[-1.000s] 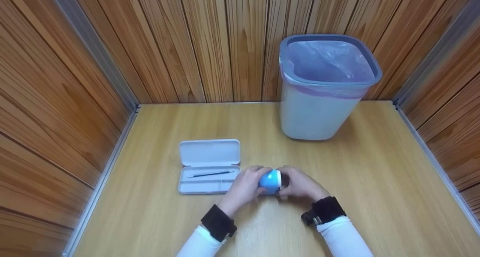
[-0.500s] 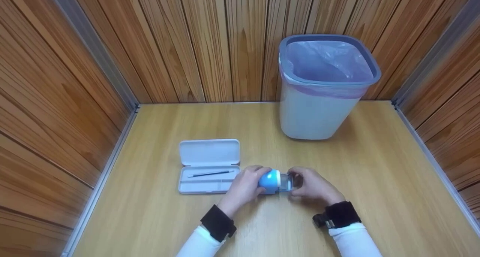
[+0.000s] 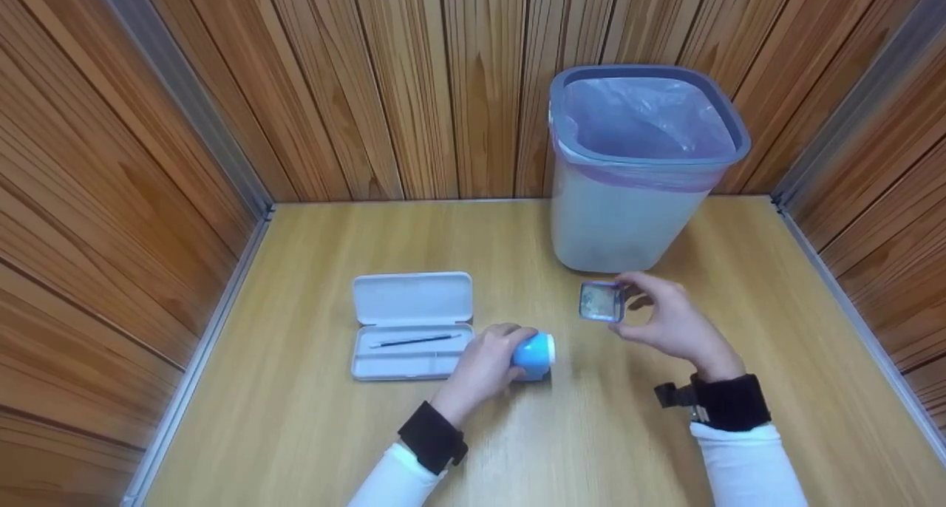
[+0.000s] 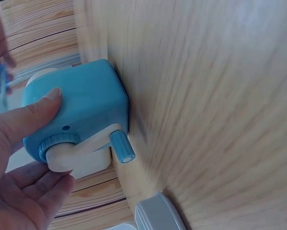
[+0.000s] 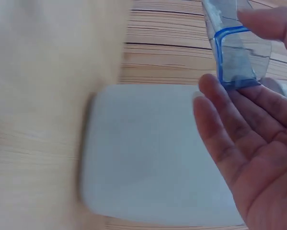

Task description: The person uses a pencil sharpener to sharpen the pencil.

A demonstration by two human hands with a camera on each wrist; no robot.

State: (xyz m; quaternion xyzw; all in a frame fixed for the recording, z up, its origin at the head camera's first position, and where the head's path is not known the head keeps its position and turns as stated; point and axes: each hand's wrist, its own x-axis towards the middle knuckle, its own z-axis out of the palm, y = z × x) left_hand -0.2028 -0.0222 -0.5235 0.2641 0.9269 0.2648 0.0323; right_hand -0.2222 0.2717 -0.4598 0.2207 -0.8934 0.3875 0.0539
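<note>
My left hand [image 3: 484, 363] grips a blue crank pencil sharpener [image 3: 532, 355] that rests on the table, thumb on one side and fingers on the other. Its white crank arm with a blue knob [image 4: 121, 146] shows in the left wrist view. To the right and farther back, my right hand [image 3: 676, 322] pinches the sharpener's clear shavings drawer [image 3: 600, 302] between thumb and fingers, raised in front of the bin. The drawer has a blue rim [image 5: 221, 57] in the right wrist view; greyish matter shows inside it in the head view.
A whitish bin [image 3: 621, 219] with a grey rim and plastic liner stands at the back right. Left of the sharpener lies an opened pencil case [image 3: 412, 300] holding a thin dark pencil [image 3: 415, 341]. Wood-panelled walls [image 3: 488, 86] enclose the table.
My right hand has pulled the drawer out of the sharpener and carried it up, back and to the right, near the bin. The left hand and sharpener have stayed in place.
</note>
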